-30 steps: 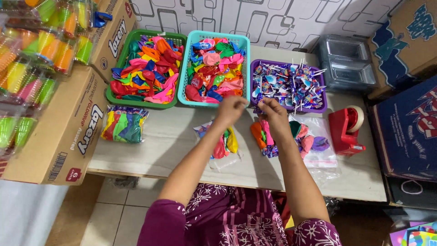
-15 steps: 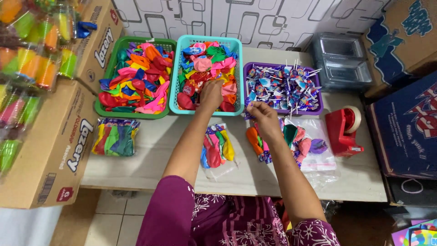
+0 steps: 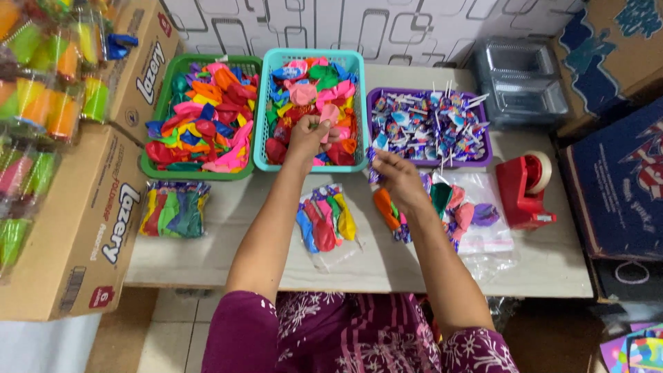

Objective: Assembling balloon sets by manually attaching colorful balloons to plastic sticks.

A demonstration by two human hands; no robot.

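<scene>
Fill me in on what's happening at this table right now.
A person in a purple patterned top is sorting uninflated balloons. The left hand reaches into the teal basket, fingers on a pink balloon. The right hand hovers near the front edge of the purple basket of lollipops, above loose balloons on a clear bag. A small balloon bundle lies between the arms; a green basket and a red tape dispenser flank them.

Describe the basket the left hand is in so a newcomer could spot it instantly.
Three baskets stand in a row at the table's far edge. The left hand reaches into the middle one, the teal basket of loose balloons. Its neighbours are a green basket of balloons and a purple basket of wrapped lollipops.
</scene>
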